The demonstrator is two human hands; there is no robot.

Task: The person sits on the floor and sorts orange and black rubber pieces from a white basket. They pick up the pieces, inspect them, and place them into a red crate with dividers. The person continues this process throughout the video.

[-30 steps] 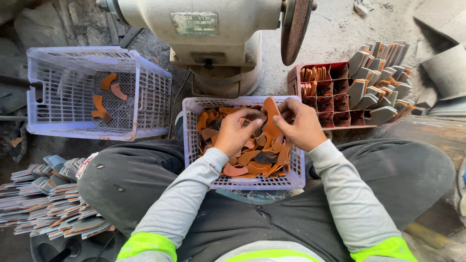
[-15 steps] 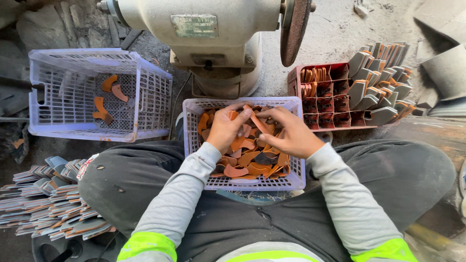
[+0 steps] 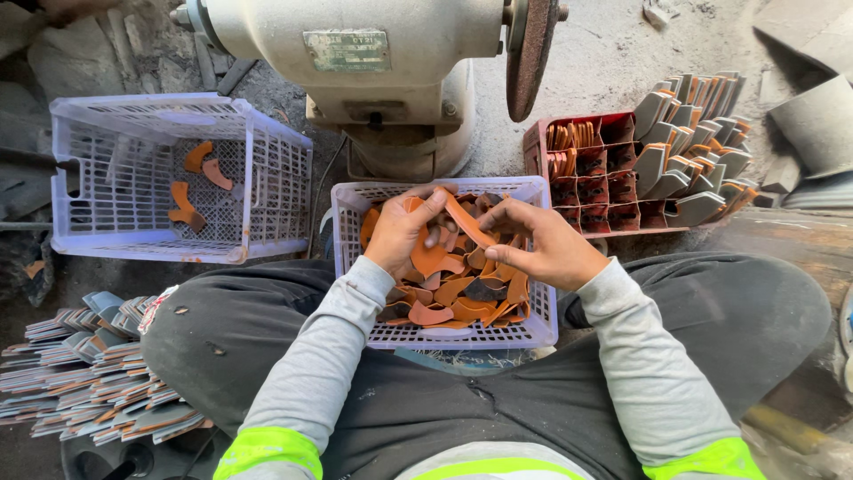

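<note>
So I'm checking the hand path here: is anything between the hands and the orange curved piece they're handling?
Nothing visible. The left hand and right hand both already grip the orange curved piece, held just above the loose pieces in the white mesh basket. The grinder wheel sits farther back, clear of them.

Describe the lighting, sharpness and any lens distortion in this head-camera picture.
Head view: soft, even daylight, no glare; left hand, right hand and orange curved piece between them are sharp; white basket edges bow slightly from the wide lens; bottom corners are dimmer.
</note>
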